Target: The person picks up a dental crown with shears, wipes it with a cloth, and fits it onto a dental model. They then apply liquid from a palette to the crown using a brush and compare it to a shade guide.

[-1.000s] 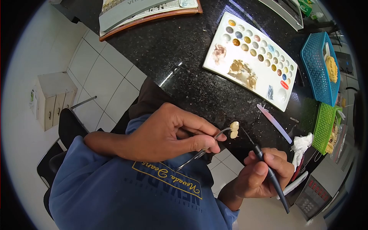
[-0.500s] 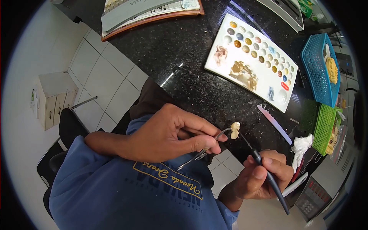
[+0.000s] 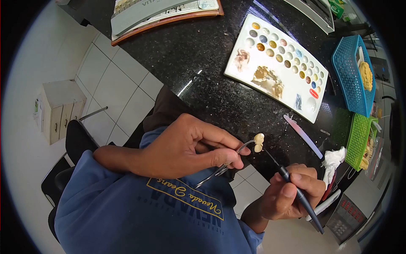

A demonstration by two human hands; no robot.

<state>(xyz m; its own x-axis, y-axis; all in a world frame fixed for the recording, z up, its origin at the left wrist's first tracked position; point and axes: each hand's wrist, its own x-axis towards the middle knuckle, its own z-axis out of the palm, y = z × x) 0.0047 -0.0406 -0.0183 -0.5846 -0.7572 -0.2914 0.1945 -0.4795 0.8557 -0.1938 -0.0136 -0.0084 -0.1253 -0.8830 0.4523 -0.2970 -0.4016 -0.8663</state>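
Note:
Curved metal tweezers (image 3: 221,169) are pinched between the thumb and fingers of my left hand (image 3: 186,148). Their tips grip a small cream-coloured dental crown piece (image 3: 259,139), made of joined tooth shapes, out in front of my fingertips. My right hand (image 3: 292,192) holds a fine brush (image 3: 308,207) with a dark handle, pen-fashion. Its thin tip points up at the crown piece, close to its lower right side. Beyond both hands, a white ceramic palette (image 3: 289,94) lies on the counter, its round wells filled with coloured pastes and brown smears on its flat part.
Black speckled countertop (image 3: 203,97) surrounds the palette. A pink-and-lilac file (image 3: 303,136), crumpled white tissue (image 3: 333,158), a green basket (image 3: 354,142) and a blue basket (image 3: 343,80) are at the right. A shade-guide case (image 3: 169,17) lies at the far left.
The crown piece has tilted slightly in the tweezers' tips. My right hand has shifted a little, the brush handle's end moving right and its tip slightly left.

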